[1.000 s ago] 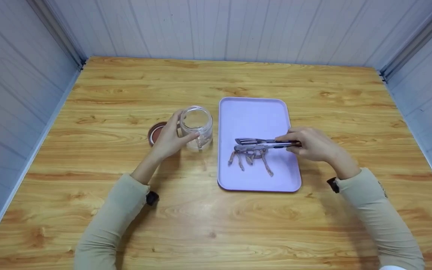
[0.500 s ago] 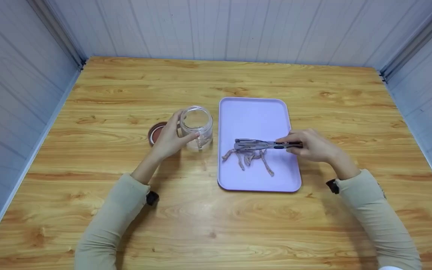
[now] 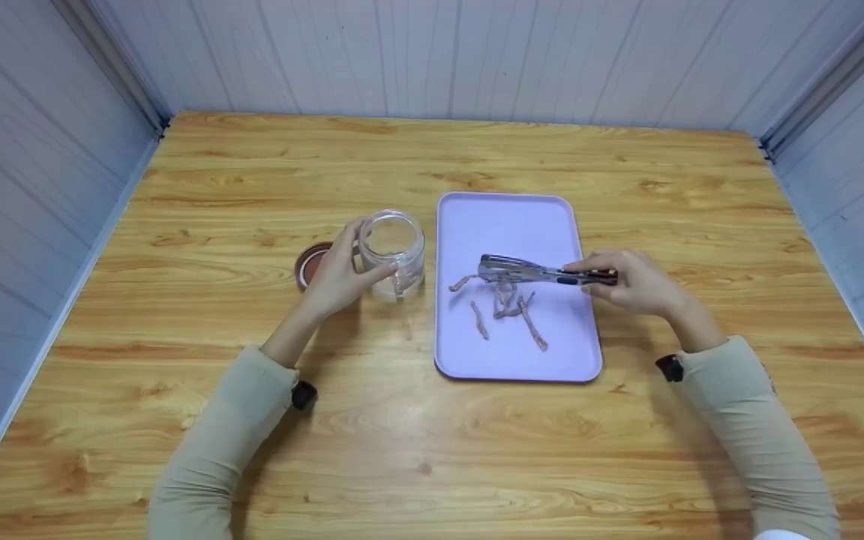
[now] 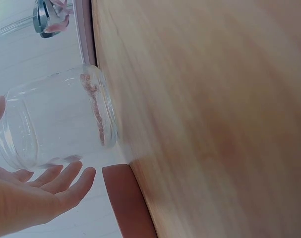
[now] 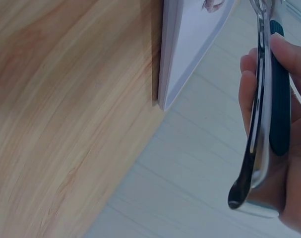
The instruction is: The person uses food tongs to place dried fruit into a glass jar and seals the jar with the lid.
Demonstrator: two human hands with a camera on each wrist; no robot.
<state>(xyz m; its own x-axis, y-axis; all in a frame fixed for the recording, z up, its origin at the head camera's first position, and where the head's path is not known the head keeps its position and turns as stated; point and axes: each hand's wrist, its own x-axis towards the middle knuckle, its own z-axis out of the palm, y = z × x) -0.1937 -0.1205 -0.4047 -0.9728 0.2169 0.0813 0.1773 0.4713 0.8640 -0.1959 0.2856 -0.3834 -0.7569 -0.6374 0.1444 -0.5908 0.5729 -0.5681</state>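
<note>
My left hand (image 3: 338,281) holds a clear jar (image 3: 412,266) upright on the table, thumb on the near side and fingers round the left side. In the left wrist view a brownish dried strip (image 4: 94,106) lies at the bottom of the jar. Above the lilac tray (image 3: 507,221), my right hand (image 3: 638,285) grips metal tongs (image 3: 522,271) with dark handle pads. The tong heads are pressed together, and a wrinkled strip (image 3: 463,283) sticks out from their left end. Several more dried strips (image 3: 533,326) lie on the tray below.
A red-brown lid (image 3: 309,264) lies on the table, partly behind my left hand. The tray's raised rim (image 3: 437,322) stands just right of the jar. Pale panels (image 3: 417,60) enclose the wooden table (image 3: 402,450) at the back and sides.
The tongs have closed round strips and risen, moving away from me and slightly right. The strips beneath have spread apart. My left hand and the jar have stayed in place.
</note>
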